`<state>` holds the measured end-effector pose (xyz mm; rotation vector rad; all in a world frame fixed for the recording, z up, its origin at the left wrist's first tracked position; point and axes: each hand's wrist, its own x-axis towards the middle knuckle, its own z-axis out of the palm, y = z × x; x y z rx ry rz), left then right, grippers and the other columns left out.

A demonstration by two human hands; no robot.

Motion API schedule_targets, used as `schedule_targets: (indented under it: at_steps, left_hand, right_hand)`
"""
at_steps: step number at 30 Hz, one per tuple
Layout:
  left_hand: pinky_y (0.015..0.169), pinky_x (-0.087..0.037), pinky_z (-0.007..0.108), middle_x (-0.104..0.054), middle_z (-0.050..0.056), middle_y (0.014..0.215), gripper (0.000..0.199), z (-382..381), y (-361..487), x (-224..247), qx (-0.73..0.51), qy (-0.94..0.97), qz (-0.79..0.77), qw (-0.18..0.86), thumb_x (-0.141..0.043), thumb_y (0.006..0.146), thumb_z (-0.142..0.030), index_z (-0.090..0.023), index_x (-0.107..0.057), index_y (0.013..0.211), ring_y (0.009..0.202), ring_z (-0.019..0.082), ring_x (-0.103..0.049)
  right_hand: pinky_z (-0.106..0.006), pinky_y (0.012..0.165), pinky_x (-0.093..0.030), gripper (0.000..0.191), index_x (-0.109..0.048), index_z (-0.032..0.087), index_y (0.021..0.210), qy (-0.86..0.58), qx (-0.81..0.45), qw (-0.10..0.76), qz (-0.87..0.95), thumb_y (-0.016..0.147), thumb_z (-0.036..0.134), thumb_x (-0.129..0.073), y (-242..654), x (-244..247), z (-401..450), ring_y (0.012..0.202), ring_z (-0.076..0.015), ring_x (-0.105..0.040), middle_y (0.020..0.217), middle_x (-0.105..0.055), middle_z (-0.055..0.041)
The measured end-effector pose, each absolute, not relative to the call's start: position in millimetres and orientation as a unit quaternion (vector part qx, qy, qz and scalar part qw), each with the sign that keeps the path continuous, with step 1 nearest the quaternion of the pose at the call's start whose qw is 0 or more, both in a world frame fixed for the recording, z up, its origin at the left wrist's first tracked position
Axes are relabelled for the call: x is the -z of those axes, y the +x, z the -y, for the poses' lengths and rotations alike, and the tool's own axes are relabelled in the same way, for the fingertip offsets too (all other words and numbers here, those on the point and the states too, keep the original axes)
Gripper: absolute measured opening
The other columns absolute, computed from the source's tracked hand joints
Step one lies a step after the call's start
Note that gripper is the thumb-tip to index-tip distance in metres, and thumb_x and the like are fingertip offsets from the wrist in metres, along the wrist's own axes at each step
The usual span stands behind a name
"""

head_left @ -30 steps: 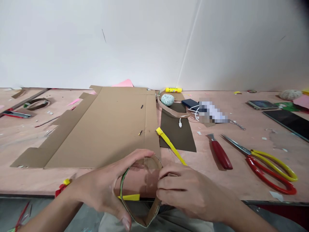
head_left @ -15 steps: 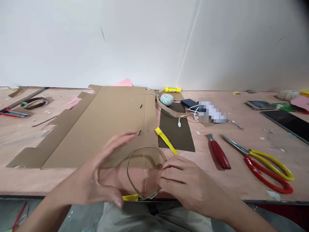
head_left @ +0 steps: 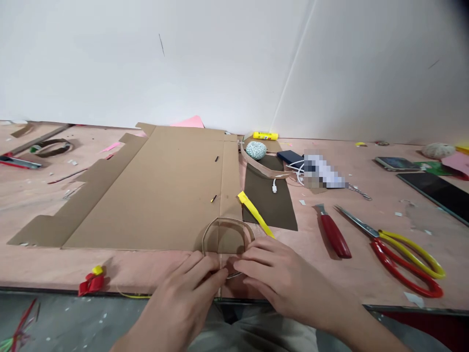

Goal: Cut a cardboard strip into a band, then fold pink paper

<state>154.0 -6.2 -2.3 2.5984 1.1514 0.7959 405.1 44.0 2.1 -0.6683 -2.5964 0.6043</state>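
A ring made of a thin cardboard strip point(head_left: 227, 219) stands on edge at the table's front, its far arc lying over the big cardboard sheet point(head_left: 164, 186). My left hand point(head_left: 186, 288) closes on the ring's near left side, fingers bent. My right hand point(head_left: 273, 276) grips its near right side, fingertips pressed together close to the left ones. The hands cover much of the near arc. Just beyond my right hand lies a yellow strip point(head_left: 255, 213). A red and yellow paper piece point(head_left: 92, 281) rests left of my left hand, near the front edge.
Right of my hands lie a red-handled cutter point(head_left: 334, 234) and scissors point(head_left: 394, 252). Phones point(head_left: 436, 195) are farther right. A patterned stone point(head_left: 255, 150), glue stick point(head_left: 266, 136) and white cable point(head_left: 274, 186) sit at the back. A box cutter point(head_left: 20, 162) lies far left.
My left hand has moved right and closed on the ring, exposing the red and yellow piece. The ring looks smaller and slightly farther right. My right hand keeps its hold.
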Motion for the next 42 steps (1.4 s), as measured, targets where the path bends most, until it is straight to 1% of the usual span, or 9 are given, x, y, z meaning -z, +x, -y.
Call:
schedule_targets:
  at_steps: [3,7,14,20,25,28,35,38,42]
  left_hand:
    - [0.078,-0.059,0.035,-0.075,0.009,0.114,0.034,4.3,151.3,0.8,-0.234,0.886,-0.383,0.118,-0.05,0.1,-0.003,-0.018,-0.062,0.127,0.094,0.023,-0.066]
    - [0.082,-0.06,0.039,-0.074,0.008,0.115,0.029,-1.5,150.2,-3.8,-0.186,0.897,-0.372,0.153,-0.048,0.104,-0.007,-0.021,-0.063,0.125,0.099,0.025,-0.067]
    - [0.082,-0.055,0.036,-0.073,0.004,0.118,0.023,-8.1,144.9,-9.8,-0.165,0.889,-0.37,0.215,-0.056,0.108,-0.019,-0.025,-0.064,0.128,0.102,0.022,-0.065]
    - [0.079,-0.051,0.036,-0.072,0.001,0.114,0.018,-11.2,146.4,-13.6,-0.158,0.889,-0.368,0.223,-0.058,0.109,-0.028,-0.026,-0.062,0.126,0.099,0.022,-0.062]
    - [0.076,-0.052,0.036,-0.074,0.005,0.113,0.02,-10.1,147.1,-9.7,-0.172,0.9,-0.352,0.192,-0.046,0.11,-0.016,-0.021,-0.065,0.109,0.094,0.022,-0.062]
    - [0.073,-0.053,0.036,-0.075,0.004,0.112,0.023,-5.7,148.6,-6.7,-0.185,0.897,-0.357,0.185,-0.046,0.106,-0.008,-0.021,-0.065,0.109,0.091,0.022,-0.063]
    - [0.08,-0.064,0.042,-0.077,0.009,0.111,0.029,-0.5,153.7,-4.8,-0.19,0.905,-0.36,0.12,-0.047,0.097,0.0,-0.016,-0.067,0.112,0.096,0.026,-0.07]
    - [0.082,-0.066,0.043,-0.078,0.009,0.11,0.031,-0.2,154.1,-5.9,-0.197,0.903,-0.364,0.112,-0.047,0.096,-0.001,-0.016,-0.069,0.113,0.096,0.026,-0.071]
    - [0.085,-0.066,0.041,-0.078,0.009,0.112,0.036,1.2,154.8,-7.9,-0.204,0.905,-0.363,0.09,-0.045,0.094,0.001,-0.015,-0.067,0.118,0.095,0.025,-0.072]
  right_hand:
    - [-0.036,0.1,-0.053,0.04,-0.07,0.019,0.121,-0.244,-0.264,0.198,0.912,0.096,-0.007,-0.052,408.5,-5.6,-45.3,0.109,-0.0209,-0.065,0.12,-0.076,-0.0048]
    - [-0.033,0.094,-0.054,0.043,-0.072,0.018,0.115,-0.229,-0.276,0.22,0.907,0.093,-0.011,-0.05,408.8,-5.8,-47.9,0.103,-0.0192,-0.065,0.114,-0.076,-0.0043]
    - [-0.031,0.091,-0.051,0.014,-0.072,0.02,0.106,-0.233,-0.289,0.217,0.903,0.104,0.009,-0.064,406.7,-5.2,-52.0,0.1,-0.018,-0.065,0.108,-0.076,-0.0019]
    - [-0.033,0.089,-0.049,0.012,-0.067,0.019,0.095,-0.223,-0.233,0.22,0.921,0.103,0.01,-0.064,400.9,-8.8,-50.0,0.095,-0.0181,-0.063,0.104,-0.076,-0.0007]
    - [-0.036,0.089,-0.048,0.013,-0.069,0.018,0.098,-0.244,-0.196,0.21,0.926,0.104,0.01,-0.062,397.4,-3.0,-46.6,0.097,-0.0205,-0.063,0.106,-0.077,-0.003]
    - [-0.039,0.094,-0.048,0.013,-0.068,0.018,0.099,-0.255,-0.188,0.191,0.929,0.104,0.01,-0.06,396.8,1.8,-45.8,0.1,-0.0215,-0.062,0.107,-0.076,-0.0043]
    - [-0.037,0.081,-0.046,0.016,-0.062,0.018,0.09,-0.267,-0.141,0.197,0.933,0.101,0.007,-0.061,395.9,7.3,-44.1,0.086,-0.0199,-0.055,0.093,-0.069,-0.0016]
    - [-0.039,0.09,-0.048,0.011,-0.063,0.019,0.097,-0.272,-0.149,0.193,0.931,0.104,0.01,-0.06,394.1,8.8,-42.4,0.093,-0.0207,-0.057,0.101,-0.07,-0.0023]
    - [-0.043,0.1,-0.046,0.018,-0.059,0.02,0.091,-0.276,-0.153,0.179,0.932,0.106,0.011,-0.057,392.6,11.0,-38.7,0.091,-0.02,-0.055,0.097,-0.067,-0.001]
